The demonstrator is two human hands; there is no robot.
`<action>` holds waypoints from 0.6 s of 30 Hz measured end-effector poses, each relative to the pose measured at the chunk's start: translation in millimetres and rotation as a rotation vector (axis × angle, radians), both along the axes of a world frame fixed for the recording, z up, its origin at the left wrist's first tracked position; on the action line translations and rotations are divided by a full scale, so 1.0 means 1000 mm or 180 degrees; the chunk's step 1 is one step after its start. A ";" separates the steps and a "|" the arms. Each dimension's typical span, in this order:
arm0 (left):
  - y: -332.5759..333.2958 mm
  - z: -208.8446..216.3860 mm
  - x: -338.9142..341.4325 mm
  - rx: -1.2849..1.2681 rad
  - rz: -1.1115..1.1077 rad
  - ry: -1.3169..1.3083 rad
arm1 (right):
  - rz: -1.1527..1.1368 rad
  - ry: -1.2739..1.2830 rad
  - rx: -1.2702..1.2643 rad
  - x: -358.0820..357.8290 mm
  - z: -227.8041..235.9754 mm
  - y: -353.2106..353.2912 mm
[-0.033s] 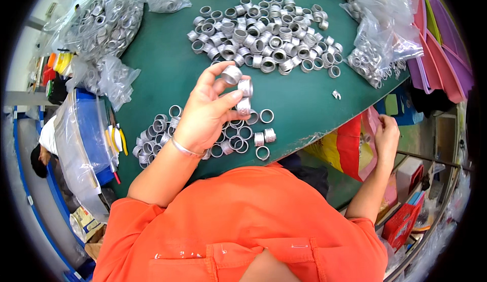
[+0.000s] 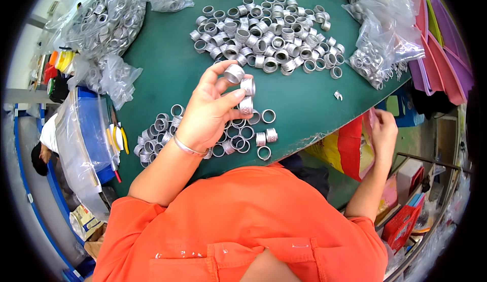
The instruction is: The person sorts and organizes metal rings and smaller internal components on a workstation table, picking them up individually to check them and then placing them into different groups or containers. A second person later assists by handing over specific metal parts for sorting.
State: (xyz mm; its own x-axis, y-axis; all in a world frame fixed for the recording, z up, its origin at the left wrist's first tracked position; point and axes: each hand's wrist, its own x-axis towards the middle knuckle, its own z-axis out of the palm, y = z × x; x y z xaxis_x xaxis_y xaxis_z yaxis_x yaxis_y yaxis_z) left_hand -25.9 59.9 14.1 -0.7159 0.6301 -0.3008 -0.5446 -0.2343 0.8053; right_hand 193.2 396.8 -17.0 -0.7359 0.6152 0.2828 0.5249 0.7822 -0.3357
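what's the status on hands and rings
Left hand holding at least three rings. Right hand at edge of bag, grip unclear. Near pile partly hidden by left forearm.

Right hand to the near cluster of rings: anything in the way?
Yes. The red and yellow bag beside the right hand, then the edge of the green table. From that edge to the near rings, nothing visible stands on the tabletop.
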 end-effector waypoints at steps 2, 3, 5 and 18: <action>0.003 0.000 0.000 0.0010 0.0041 -0.0025 | 0.0706 0.0532 -0.0726 -0.055 -0.001 -0.042; 0.002 0.001 0.001 0.0007 0.0090 -0.0044 | 0.1188 0.0778 -0.1227 -0.090 0.006 -0.080; 0.000 0.002 0.002 0.0085 0.0146 0.0007 | 0.1881 0.1121 -0.2260 -0.126 0.012 -0.133; -0.015 -0.007 0.001 0.0204 0.0340 -0.0229 | 0.2491 0.1958 -0.5095 -0.164 0.003 -0.189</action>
State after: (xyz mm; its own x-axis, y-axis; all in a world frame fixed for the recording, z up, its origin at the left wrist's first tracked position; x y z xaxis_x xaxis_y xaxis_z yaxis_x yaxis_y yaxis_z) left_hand -25.0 44.5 7.2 -0.7579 0.5711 -0.3153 -0.5696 -0.3438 0.7466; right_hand 29.2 208.2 -14.0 -0.9761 0.1507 0.1566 -0.2085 -0.4464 -0.8702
